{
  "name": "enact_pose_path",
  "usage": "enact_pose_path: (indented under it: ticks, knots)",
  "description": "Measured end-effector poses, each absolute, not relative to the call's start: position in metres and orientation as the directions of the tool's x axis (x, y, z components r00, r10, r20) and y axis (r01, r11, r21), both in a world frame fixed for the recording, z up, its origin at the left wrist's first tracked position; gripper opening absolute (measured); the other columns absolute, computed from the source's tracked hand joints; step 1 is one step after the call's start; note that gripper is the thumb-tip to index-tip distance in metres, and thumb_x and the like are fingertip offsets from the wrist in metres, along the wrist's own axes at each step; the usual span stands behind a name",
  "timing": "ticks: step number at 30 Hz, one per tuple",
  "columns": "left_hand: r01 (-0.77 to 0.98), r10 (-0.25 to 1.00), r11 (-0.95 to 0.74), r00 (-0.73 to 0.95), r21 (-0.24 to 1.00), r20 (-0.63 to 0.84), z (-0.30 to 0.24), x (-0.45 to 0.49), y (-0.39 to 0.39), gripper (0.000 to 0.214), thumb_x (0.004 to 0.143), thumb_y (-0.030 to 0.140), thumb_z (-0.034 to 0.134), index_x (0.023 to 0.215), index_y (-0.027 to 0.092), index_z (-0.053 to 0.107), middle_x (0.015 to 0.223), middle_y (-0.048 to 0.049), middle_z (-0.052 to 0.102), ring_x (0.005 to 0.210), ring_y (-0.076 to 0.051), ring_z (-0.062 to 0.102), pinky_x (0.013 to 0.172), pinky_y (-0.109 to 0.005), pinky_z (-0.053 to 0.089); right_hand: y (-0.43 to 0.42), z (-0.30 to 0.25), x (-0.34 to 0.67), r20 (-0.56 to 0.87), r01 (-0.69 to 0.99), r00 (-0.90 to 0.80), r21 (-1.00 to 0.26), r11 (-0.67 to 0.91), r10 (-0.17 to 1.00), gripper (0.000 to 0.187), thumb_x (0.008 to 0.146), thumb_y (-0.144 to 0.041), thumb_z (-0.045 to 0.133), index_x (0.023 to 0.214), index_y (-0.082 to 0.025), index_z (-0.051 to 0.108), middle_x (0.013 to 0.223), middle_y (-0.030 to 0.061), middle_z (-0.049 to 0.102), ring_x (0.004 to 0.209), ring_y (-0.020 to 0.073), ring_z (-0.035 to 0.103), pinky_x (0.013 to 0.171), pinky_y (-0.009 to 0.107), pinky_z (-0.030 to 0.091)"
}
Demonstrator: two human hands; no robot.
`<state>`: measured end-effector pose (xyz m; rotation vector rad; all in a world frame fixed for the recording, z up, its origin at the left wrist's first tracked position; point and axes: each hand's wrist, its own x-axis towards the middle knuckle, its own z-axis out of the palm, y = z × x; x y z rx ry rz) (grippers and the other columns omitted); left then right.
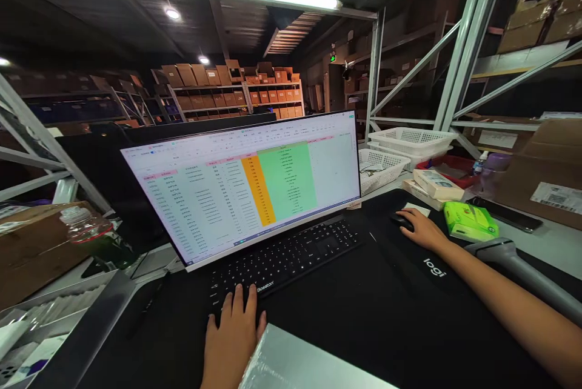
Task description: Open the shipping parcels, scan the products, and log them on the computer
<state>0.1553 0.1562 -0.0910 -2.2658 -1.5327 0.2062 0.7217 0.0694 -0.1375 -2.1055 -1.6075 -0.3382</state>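
Observation:
My left hand [234,322] lies at the lower left corner of a black keyboard [291,256], fingers stretched out over its keys and holding nothing. Over on the right, my right hand [421,228] is curved round a dark computer mouse [402,222] on a black desk mat [364,310] marked "logi". Behind the keyboard stands a tilted monitor [218,195]. It displays a spreadsheet with an orange and a green column; the small text is unreadable. A pale silvery flat box or board [309,365] juts in at the bottom, beside my left wrist.
Near my right forearm lie a green tissue pack [470,221] and a grey handheld scanner [504,256]. White baskets [411,140], a phone [509,214] and a carton [541,165] stand behind. At left are a bottle [91,234] and an open tray [86,322]. Metal racks surround the desk.

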Motion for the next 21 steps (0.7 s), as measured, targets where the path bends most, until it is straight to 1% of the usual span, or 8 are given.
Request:
enact_pose_path:
  ticks: [5, 9, 13, 17, 21]
  knots:
    - [0.862, 0.921, -0.331, 0.383, -0.384, 0.066, -0.0927, 0.154, 0.1586, 0.055, 0.105, 0.03, 0.025, 0.158, 0.021, 0.038, 0.163, -0.0149, 0.04, 0.147, -0.032, 0.043, 0.109, -0.054, 0.048, 0.0677, -0.1323, 0.7165, 0.452, 0.953, 0.29, -0.214, -0.213, 0.843, 0.049, 0.088, -0.036, 0.057, 0.134, -0.023, 0.064, 0.137, 0.0138, 0.059, 0.124, 0.03, 0.062, 0.109, 0.045, 0.05]
    - [0.858, 0.907, -0.35, 0.411, -0.375, 0.093, -0.0947, 0.151, 0.1594, 0.055, 0.105, 0.03, 0.027, 0.157, 0.019, 0.04, 0.162, -0.0168, 0.041, 0.146, -0.034, 0.045, 0.108, -0.056, 0.048, 0.0665, -0.1299, 0.7141, 0.442, 0.951, 0.297, -0.22, -0.218, 0.846, 0.048, 0.089, -0.035, 0.056, 0.135, -0.023, 0.064, 0.137, 0.0137, 0.059, 0.124, 0.0293, 0.062, 0.109, 0.043, 0.05]
    - [0.857, 0.911, -0.343, 0.404, -0.385, 0.086, -0.0904, 0.1528, 0.1561, 0.054, 0.105, 0.031, 0.028, 0.157, 0.019, 0.04, 0.162, -0.0177, 0.041, 0.146, -0.033, 0.045, 0.109, -0.054, 0.047, 0.0667, -0.1307, 0.7144, 0.452, 0.951, 0.297, -0.223, -0.216, 0.841, 0.048, 0.088, -0.035, 0.058, 0.134, -0.024, 0.064, 0.137, 0.0129, 0.058, 0.124, 0.0295, 0.062, 0.109, 0.043, 0.049]
    - [0.849, 0.91, -0.342, 0.406, -0.402, 0.082, -0.0876, 0.1553, 0.1536, 0.054, 0.105, 0.032, 0.03, 0.157, 0.018, 0.038, 0.162, -0.0181, 0.04, 0.146, -0.033, 0.045, 0.109, -0.053, 0.047, 0.0675, -0.1309, 0.715, 0.468, 0.954, 0.287, -0.221, -0.204, 0.836, 0.046, 0.086, -0.034, 0.06, 0.131, -0.024, 0.063, 0.132, 0.0117, 0.06, 0.121, 0.0281, 0.062, 0.108, 0.041, 0.049]
    - [0.848, 0.905, -0.34, 0.413, -0.407, 0.105, -0.0896, 0.1543, 0.1535, 0.053, 0.105, 0.03, 0.029, 0.156, 0.019, 0.041, 0.162, -0.0172, 0.041, 0.145, -0.033, 0.046, 0.109, -0.054, 0.047, 0.0674, -0.1286, 0.714, 0.477, 0.957, 0.278, -0.214, -0.197, 0.833, 0.042, 0.085, -0.033, 0.06, 0.125, -0.021, 0.063, 0.125, 0.0132, 0.062, 0.116, 0.0296, 0.063, 0.105, 0.043, 0.05]
